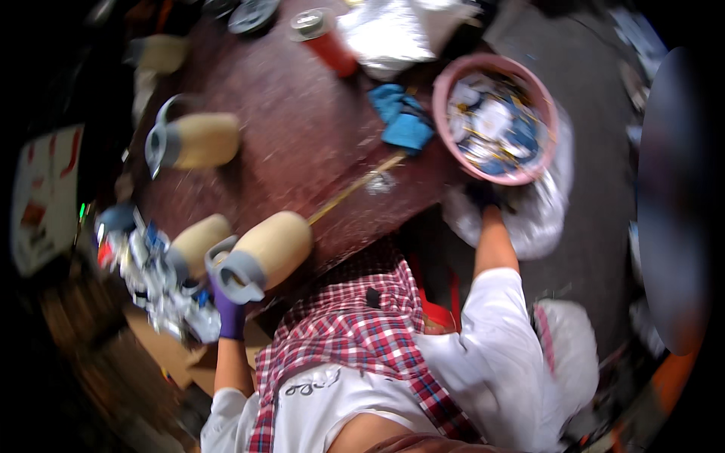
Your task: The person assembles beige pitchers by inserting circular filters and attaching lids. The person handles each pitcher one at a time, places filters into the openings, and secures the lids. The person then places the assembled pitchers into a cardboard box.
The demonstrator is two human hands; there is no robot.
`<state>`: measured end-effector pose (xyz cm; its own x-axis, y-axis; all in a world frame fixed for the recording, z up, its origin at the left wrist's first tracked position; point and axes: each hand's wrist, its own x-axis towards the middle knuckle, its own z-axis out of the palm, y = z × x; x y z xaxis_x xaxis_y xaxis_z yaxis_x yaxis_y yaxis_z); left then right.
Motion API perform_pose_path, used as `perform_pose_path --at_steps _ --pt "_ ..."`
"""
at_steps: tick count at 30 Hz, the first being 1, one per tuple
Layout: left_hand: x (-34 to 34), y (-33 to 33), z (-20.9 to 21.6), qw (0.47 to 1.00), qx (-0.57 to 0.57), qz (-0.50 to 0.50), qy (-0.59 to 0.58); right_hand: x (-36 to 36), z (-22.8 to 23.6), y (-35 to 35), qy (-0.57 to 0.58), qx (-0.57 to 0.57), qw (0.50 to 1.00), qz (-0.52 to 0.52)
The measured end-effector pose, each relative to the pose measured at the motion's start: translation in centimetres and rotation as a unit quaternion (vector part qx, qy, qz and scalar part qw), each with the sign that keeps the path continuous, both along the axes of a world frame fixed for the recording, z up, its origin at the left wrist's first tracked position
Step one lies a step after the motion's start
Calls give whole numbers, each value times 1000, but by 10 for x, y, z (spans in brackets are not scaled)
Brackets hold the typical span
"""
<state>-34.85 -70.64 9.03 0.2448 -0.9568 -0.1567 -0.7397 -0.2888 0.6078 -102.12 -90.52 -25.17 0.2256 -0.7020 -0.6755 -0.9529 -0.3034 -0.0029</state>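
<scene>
One white shirt [483,362], worn under a red-and-white plaid apron [343,325]. One left hand [229,306], purple-gloved, partly closed at the grey collar of a cream jug [281,245] and taken to have hold of it; fingers largely hidden behind the collar. The held jug sits by the table's near edge, collar toward the person's left, base toward the tabletop. One right hand [485,196], dark-gloved, below a pink basin, among the folds of a clear plastic bag [540,219]; blurred and partly covered, so its opening and any hold cannot be told. One second cream jug [202,240], just left of the first. One heap of silvery wrapped pieces [155,283], further left. One dark red table [279,113], with a yellow strip [355,189] running along it. One pink basin [442,98], filled with white, blue and yellowish scraps [491,121]. One third cream jug [208,140], grey-collared, well apart at left. One blue cloth [408,130], near the basin. Farthest: one orange-red cylinder [334,49], silver-topped, beside a shiny white bag [389,34].
</scene>
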Motion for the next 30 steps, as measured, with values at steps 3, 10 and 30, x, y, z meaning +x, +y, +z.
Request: perform_pose_path --at_steps 3,10,30 --pt "-30 -30 17 921 3 251 297 -41 -61 38 -174 -189 934 -248" --pt "-10 -12 3 961 45 11 271 -92 8 74 -235 -394 797 -394" --pt "-28 37 121 871 -110 42 477 409 503 105 -743 75 662 -61"
